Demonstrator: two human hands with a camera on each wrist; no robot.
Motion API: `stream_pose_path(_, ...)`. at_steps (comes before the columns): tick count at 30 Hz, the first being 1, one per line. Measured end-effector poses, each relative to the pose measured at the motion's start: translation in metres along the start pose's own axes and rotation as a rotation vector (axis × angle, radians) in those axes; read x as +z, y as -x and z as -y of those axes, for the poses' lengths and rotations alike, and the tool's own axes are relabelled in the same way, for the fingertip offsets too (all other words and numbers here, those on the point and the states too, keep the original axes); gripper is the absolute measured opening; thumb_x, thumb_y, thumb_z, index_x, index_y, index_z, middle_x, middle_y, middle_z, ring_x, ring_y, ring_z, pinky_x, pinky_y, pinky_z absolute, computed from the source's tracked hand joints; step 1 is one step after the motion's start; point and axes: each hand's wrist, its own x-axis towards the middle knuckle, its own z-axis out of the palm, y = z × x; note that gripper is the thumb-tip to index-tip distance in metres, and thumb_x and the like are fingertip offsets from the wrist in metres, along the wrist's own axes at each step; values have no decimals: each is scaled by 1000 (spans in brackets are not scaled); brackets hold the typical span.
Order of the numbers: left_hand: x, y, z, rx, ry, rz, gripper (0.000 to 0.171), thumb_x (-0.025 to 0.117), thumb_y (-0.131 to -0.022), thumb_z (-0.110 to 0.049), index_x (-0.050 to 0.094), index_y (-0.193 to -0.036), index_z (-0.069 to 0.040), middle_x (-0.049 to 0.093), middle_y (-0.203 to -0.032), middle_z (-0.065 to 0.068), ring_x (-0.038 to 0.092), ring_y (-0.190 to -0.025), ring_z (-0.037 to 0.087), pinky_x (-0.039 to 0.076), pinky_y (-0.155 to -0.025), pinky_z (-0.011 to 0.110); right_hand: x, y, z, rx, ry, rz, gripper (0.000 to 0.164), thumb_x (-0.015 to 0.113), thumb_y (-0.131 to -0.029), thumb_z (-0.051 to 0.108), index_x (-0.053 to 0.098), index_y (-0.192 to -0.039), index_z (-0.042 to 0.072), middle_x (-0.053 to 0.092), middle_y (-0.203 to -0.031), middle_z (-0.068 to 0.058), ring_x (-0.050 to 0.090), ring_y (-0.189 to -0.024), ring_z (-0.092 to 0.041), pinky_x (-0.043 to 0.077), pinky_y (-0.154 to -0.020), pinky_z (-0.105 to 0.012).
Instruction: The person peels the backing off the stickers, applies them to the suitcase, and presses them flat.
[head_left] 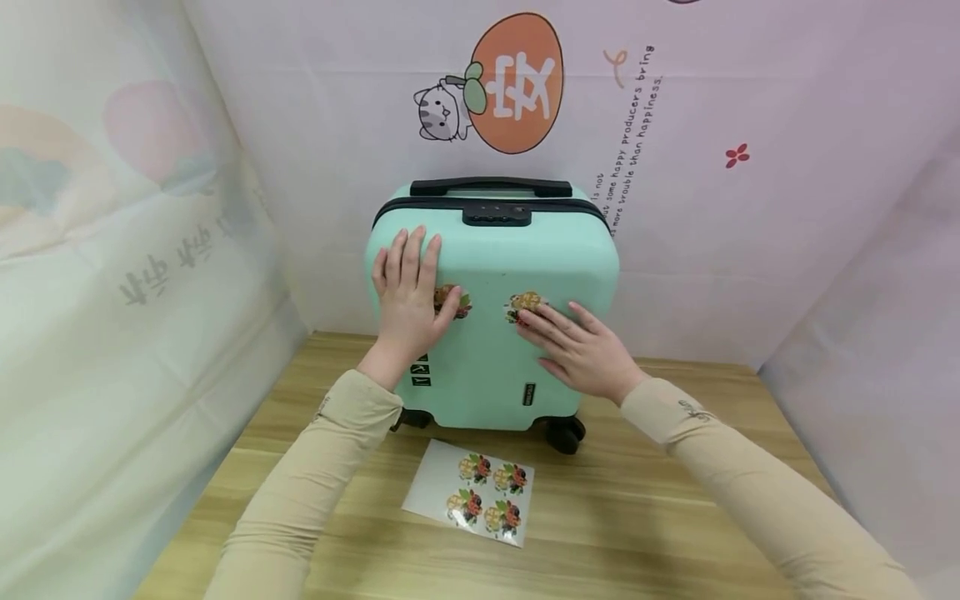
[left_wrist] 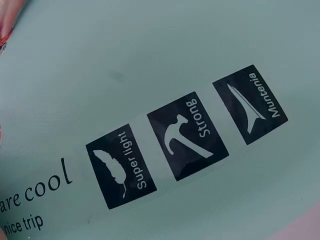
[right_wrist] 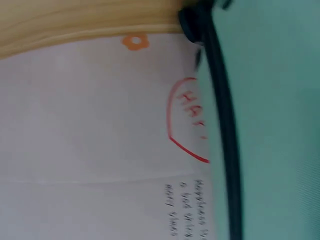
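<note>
A mint-green suitcase stands upright on the wooden table, its black handle on top. My left hand lies flat against the left of its front, fingers straight, thumb over part of a fruit sticker. On the right, my right hand rests with extended fingers on the front, fingertips at the lower edge of a second fruit sticker. Black printed labels fill the left wrist view. The right wrist view shows the suitcase's side with its black zipper seam, without the hand.
A white sticker sheet with several fruit stickers lies on the table in front of the suitcase. Behind stands a printed cloth backdrop, with cloth at both sides. Black wheels support the suitcase.
</note>
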Motion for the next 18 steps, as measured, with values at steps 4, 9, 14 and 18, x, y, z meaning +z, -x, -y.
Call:
stream_pose_path(4,2,1,-1,12,5,-29,61,46,-93,-39,32,-142,-5,30,-148,17,20,-139,34,11,-111,53,-6,-18,-2,-58,-4,51,70,49,-94,46,19,-152,23,-7,-159,3,-6,-147,-14,14,-119,-40)
stream_pose_path(9,-1,3,1,31,21,-17,66,48,-91,-42,33,-143,-5,31,-148,18,20,-140,34,10,-111,52,-9,-20,-13,-64,15,33,65,41,-97,46,16,-153,24,-10,-158,7,-10,-146,-11,7,-120,-38)
stream_pose_path(14,-2,1,2,19,29,16,69,51,-88,-40,31,-144,-6,28,-150,17,17,-141,34,8,-113,52,-9,-9,-16,52,6,-21,60,24,-102,45,6,-153,18,-8,-159,5,-7,-146,-11,3,-120,-36)
stream_pose_path(18,-2,0,2,21,18,38,70,51,-88,-40,30,-145,-5,27,-150,18,17,-141,34,9,-112,53,-6,1,-9,96,-32,-15,62,22,-103,45,5,-152,12,-9,-159,1,-8,-146,-13,2,-120,-34)
